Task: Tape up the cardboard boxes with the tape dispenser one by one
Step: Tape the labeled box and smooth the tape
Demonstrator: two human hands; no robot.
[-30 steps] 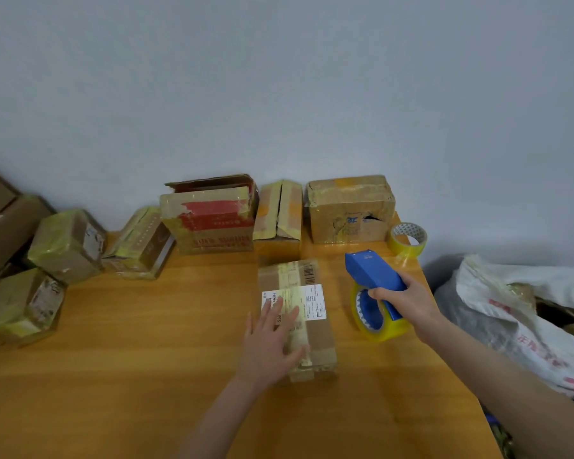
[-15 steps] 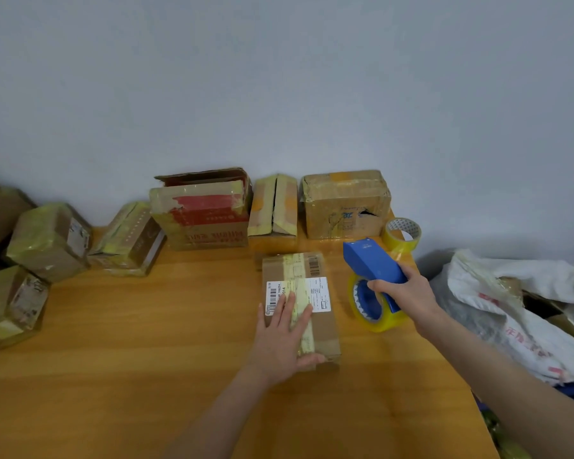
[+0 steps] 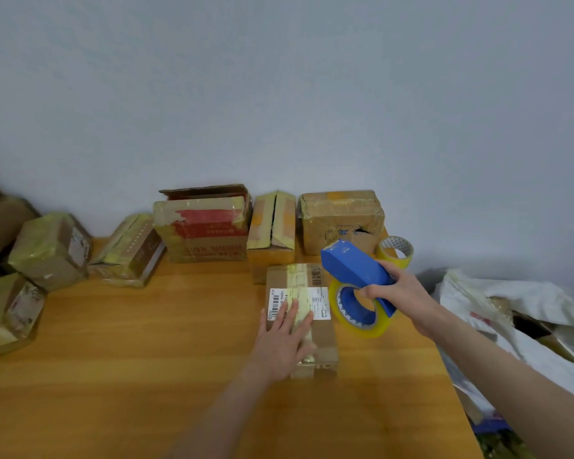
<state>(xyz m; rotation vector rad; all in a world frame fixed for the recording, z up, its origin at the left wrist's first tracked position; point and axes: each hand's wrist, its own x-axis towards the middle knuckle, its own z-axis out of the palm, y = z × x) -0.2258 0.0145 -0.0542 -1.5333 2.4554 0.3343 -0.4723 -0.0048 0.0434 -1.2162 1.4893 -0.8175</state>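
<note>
- Left hand (image 3: 284,342) lies flat, fingers straight, pressing the box (image 3: 301,318) beneath them.
- Right hand (image 3: 401,294) grips the tape dispenser (image 3: 355,271) just beside the box.

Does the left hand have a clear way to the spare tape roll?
Probably not: the left hand lies flat on the box, and the right hand and tape dispenser stand between it and the roll.

Tabletop (image 3: 140,342) lies open before boxes (image 3: 209,236) lining the wall (image 3: 279,94).

Soft, rather dim light; a paler band crosses the orange wooden table (image 3: 146,376). Wide-angle distortion bends the edges; details look soft.
</note>
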